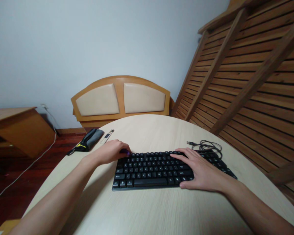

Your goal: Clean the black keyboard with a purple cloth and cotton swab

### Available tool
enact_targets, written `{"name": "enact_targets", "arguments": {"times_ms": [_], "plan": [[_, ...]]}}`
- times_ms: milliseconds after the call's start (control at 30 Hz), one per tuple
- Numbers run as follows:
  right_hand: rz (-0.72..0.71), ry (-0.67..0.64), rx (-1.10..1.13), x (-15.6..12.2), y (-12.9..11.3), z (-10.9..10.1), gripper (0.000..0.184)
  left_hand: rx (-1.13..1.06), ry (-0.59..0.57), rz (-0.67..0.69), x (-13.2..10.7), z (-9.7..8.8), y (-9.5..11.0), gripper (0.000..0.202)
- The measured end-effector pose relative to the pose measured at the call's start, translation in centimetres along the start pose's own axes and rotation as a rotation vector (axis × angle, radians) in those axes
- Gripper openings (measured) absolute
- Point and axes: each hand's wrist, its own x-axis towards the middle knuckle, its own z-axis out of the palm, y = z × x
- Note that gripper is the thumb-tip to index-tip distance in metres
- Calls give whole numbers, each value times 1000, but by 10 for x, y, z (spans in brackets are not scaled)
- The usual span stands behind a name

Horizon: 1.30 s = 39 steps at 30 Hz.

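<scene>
A black keyboard [150, 173] lies on the pale round table, its front edge towards me. My right hand [198, 168] spans the right part of its keys, thumb at the front edge and fingers reaching to the back rows, gripping it. At the back left corner, my left hand [115, 151] is closed around a small dark purple object [125, 151], which touches or hovers just over the keys there. Most of that object is hidden by the fingers, so I cannot tell its kind.
A coiled black cable [209, 147] with a USB plug lies behind the keyboard's right end. Left of it, a grey and black pouch [89, 140] and a small slim tool [108, 135] rest on the table [149, 130]. A slatted wooden frame [247, 85] leans at the right.
</scene>
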Motion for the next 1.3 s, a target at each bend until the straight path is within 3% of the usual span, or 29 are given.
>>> {"name": "enact_targets", "arguments": {"times_ms": [167, 267, 400, 567, 800, 1033, 1100, 1300], "plan": [[-3, -1, -10, 0, 0, 0, 91, 19, -56, -9, -4, -7, -1, 17], [-6, -1, -16, 0, -1, 0, 91, -3, 69, 34, 0, -3, 8, 18], [-7, 0, -8, 1, -2, 0, 92, -112, 201, 176, 14, 17, 21, 24], [-6, -14, -6, 1, -3, 0, 93, -81, 93, 218, 19, 29, 28, 30], [25, -38, -6, 1, -4, -2, 95, 48, -7, 168, 11, 11, 32, 37], [40, -52, -21, 2, -4, -2, 96, 143, -85, 12, 0, -2, 33, 33], [41, -50, -21, 2, -4, -1, 95, 159, -38, 24, 1, -1, 32, 29], [22, -35, -11, 2, -4, 0, 95, 160, 333, 198, 20, 33, 38, 32]]}}
